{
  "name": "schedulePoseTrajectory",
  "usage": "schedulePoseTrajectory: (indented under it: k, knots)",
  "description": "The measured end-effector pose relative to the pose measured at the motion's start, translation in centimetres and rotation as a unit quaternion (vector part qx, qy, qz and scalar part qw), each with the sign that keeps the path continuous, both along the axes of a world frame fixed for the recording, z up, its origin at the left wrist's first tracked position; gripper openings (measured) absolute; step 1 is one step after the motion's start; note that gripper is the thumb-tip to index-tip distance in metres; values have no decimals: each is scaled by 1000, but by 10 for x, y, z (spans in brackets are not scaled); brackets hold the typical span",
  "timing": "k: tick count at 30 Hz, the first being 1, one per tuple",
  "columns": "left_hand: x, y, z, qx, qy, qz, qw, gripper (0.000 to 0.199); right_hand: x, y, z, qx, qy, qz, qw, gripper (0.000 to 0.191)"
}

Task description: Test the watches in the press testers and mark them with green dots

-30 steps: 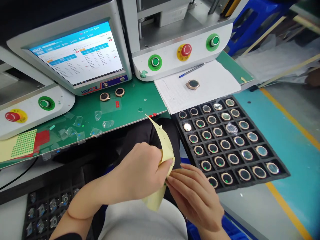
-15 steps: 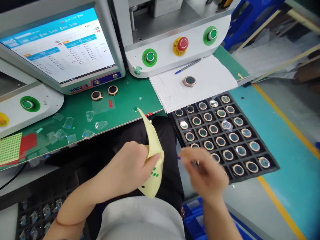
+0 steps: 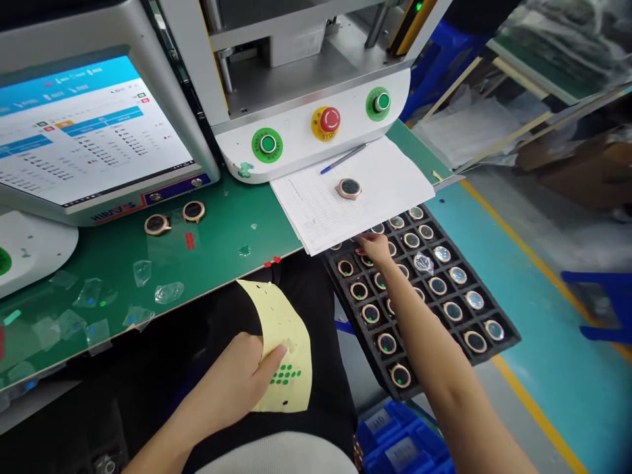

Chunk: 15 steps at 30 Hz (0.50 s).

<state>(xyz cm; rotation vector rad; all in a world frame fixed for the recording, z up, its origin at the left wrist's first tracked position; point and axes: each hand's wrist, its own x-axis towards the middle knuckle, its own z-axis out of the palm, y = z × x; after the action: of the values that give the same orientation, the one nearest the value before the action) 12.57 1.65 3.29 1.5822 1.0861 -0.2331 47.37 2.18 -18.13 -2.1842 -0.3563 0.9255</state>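
My left hand (image 3: 247, 372) grips a pale yellow sheet (image 3: 291, 322) with green dots, thumb on top, above my lap. My right hand (image 3: 374, 249) reaches into the upper left part of a black compartment tray (image 3: 390, 392); its fingertips are bent down at a compartment, and what they hold, if anything, is too small to tell. Round watch cases fill many compartments, several with a green dot, such as a watch case (image 3: 400, 375) at the near corner. One more watch case (image 3: 349, 188) lies on white papers (image 3: 316, 214) beside a blue pen (image 3: 343, 159).
Two watch cases (image 3: 193, 210) and clear film scraps (image 3: 169, 292) lie on the green table (image 3: 222, 263). Behind are a monitor (image 3: 89, 131) and a machine with a red stop button (image 3: 330, 120). Blue bins (image 3: 402, 444) stand below the tray.
My right hand has moved from beside the yellow sheet up and over to the tray's far left part. The sheet has opened flatter in my left hand. The view has shifted.
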Motion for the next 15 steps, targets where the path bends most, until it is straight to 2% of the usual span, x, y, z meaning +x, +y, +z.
schedulePoseTrajectory:
  k: [4,8,11,15]
  knots:
    - [3,5,-4,-34,-36,19,999,43,1,4,0,-16,-17,-9,1000,27]
    - [4,3,2,-56,-89,77,991,41,-10,6,15,24,-49,-32,998,26]
    - [0,-6,10,-94,-141,161,972,40,-40,-8,46,110,-82,-34,990,21]
    - [-7,-22,19,-109,-168,274,941,48,-110,-64,117,266,-125,17,956,21]
